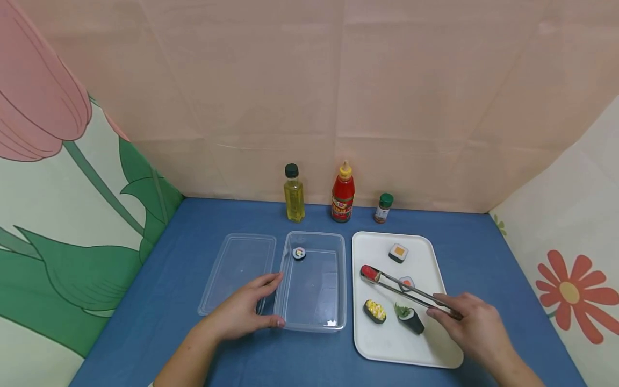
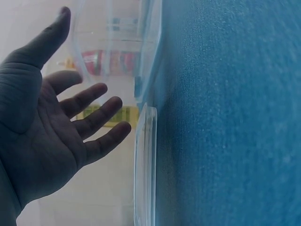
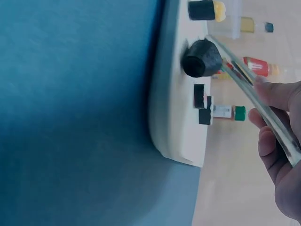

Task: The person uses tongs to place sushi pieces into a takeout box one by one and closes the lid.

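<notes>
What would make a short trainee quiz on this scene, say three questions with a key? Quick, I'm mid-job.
1. How many maki rolls lie in the clear container?
2. True or false: in the head view, the red sauce bottle stands between the oil bottle and the green-capped jar.
3. Which piece is at the tips of the tongs: (a) corn gunkan, (b) red-topped nigiri, (c) hand roll?

Key: 1. One. 2. True. 3. b.

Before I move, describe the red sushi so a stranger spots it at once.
Start at the white tray, right of the clear box. Follow the tongs from the right hand to their tips, over the tray's left side. The red sushi is at those tips, the only piece with a solid red top.
</notes>
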Motion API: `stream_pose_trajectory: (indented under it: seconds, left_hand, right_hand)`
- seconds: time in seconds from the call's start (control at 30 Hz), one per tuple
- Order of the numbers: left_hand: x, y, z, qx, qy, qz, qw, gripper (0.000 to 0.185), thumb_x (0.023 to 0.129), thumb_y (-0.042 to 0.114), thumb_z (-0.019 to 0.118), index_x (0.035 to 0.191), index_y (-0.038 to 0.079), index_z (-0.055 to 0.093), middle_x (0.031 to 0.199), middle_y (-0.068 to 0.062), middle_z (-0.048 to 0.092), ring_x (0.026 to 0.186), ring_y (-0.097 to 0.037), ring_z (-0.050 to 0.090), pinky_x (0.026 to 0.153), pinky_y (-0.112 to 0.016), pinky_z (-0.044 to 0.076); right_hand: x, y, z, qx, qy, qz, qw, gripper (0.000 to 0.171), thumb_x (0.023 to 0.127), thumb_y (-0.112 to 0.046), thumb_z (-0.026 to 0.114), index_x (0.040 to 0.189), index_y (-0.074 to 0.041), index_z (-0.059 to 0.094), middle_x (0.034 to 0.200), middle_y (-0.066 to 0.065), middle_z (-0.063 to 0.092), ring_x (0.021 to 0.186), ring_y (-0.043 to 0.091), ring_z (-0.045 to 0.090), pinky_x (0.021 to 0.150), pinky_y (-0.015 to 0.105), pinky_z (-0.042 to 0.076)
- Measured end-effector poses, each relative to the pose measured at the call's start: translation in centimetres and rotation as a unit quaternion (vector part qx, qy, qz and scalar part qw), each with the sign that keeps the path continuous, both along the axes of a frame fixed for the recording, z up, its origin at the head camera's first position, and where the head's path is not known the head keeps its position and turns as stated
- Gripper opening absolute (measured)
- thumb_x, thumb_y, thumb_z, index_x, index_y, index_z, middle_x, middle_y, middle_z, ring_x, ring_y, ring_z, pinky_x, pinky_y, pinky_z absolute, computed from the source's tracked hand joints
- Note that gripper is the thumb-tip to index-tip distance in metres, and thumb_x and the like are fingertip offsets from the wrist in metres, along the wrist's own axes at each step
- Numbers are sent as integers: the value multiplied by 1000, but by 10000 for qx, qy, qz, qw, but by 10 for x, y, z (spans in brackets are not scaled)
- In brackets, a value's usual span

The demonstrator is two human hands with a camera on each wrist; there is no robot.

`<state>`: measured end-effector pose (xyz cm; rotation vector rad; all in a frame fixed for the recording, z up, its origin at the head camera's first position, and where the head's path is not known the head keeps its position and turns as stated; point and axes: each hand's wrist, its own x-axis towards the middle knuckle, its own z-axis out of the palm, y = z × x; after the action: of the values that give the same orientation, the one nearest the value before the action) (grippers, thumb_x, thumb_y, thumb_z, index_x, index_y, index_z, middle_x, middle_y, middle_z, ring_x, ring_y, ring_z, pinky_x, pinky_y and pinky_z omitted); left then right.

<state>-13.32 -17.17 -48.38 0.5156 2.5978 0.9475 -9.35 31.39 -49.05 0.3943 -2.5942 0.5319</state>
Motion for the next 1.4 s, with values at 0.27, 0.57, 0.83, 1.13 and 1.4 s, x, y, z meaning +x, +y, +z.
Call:
stream_pose_trajectory:
  seconds: [0.27, 0.57, 0.83, 1.13, 1.4]
  left_hand:
    - [-1, 1, 1, 8, -68, 107, 9999, 99, 82, 52, 85, 163, 22, 37, 165, -6, 36, 150, -38, 35, 113, -63, 37]
    - [-1, 0, 1, 28, 13, 97, 9999, 99, 81, 51, 86, 162, 22, 38, 164, -7, 38, 149, -38, 36, 113, -63, 36]
    - [0, 0, -1, 18, 35, 115, 9999, 99, 81, 52, 87, 162, 22, 39, 163, -8, 39, 148, -39, 37, 113, -63, 36]
    - [1, 1, -2, 104, 6, 138, 9999, 99, 80, 51, 87, 161, 21, 40, 164, -8, 39, 149, -39, 36, 114, -64, 35]
    - [1, 2, -2, 136, -123, 268, 9995, 99, 80, 52, 87, 162, 23, 39, 164, -7, 38, 149, -39, 36, 114, -64, 35]
  right_hand:
    - [-11, 7, 13, -99, 399, 373, 9985, 41, 59, -17, 99, 97, -15, 85, 66, -20, 47, 57, -6, 37, 48, 15, 29]
    - [-20, 3, 31, -57, 359, 321, 9988, 39, 62, -19, 99, 98, -16, 85, 67, -19, 47, 58, -4, 39, 47, 16, 29]
    - [-25, -4, 42, -131, 206, 462, 9986, 39, 65, -21, 99, 101, -19, 84, 70, -19, 53, 59, -3, 42, 48, 14, 31]
    - [-33, -20, 50, -538, 228, 971, 9936, 41, 65, -15, 99, 103, -18, 84, 72, -19, 55, 58, -2, 44, 48, 13, 33]
    - [-46, -37, 48, -650, 173, 1365, 9883, 37, 67, -15, 98, 101, -17, 84, 76, -21, 59, 61, -3, 47, 52, 14, 36]
